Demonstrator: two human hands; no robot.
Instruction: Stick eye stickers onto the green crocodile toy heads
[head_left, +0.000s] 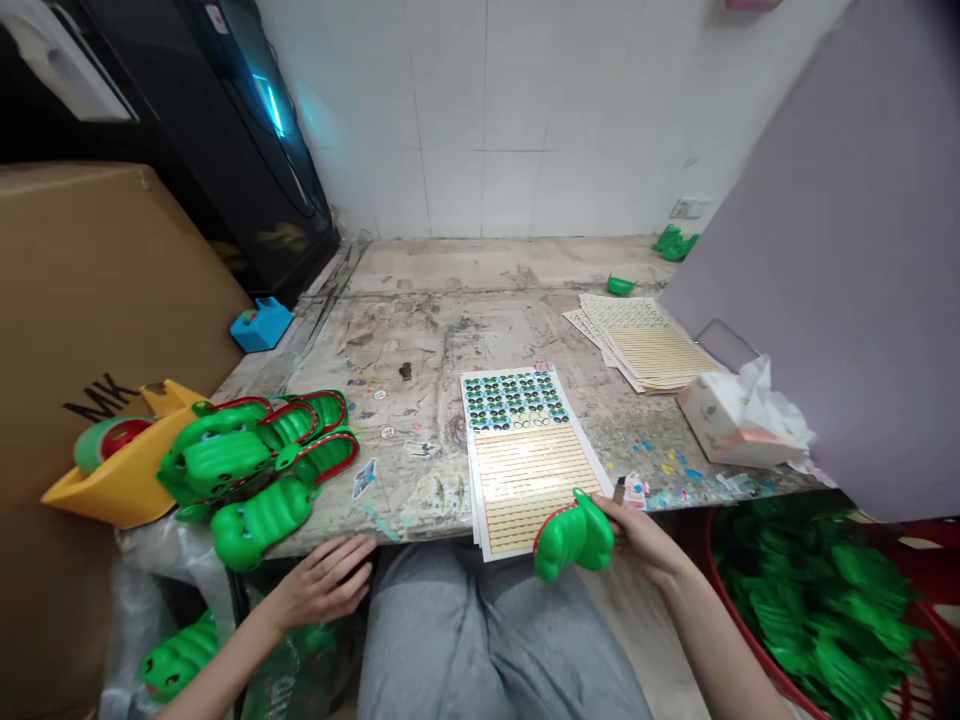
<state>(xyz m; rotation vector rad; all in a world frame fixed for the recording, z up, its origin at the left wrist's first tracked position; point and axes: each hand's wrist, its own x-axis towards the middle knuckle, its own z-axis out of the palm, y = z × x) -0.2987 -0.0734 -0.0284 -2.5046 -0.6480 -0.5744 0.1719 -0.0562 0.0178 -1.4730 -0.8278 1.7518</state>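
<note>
My right hand point(628, 530) grips a green plastic piece point(574, 538) with a red strip along its edge, held over the lower right corner of a sticker sheet point(536, 470). That sheet lies on others at the table's front edge, with eye stickers at its top and thin strips below. At the left, my left hand point(334, 580) is just off the front edge, fingers loosely spread and holding nothing. Several green caterpillar-like toys point(259, 520) with red-edged parts are piled on the table near it.
A yellow tape dispenser point(127, 480) and a blue one point(261, 325) stand left, beside a cardboard box point(97, 330). At right are more sheets point(652, 345), a tissue box point(739, 420) and a red basket point(720, 590) of green pieces. A small green piece point(620, 286) lies farther back.
</note>
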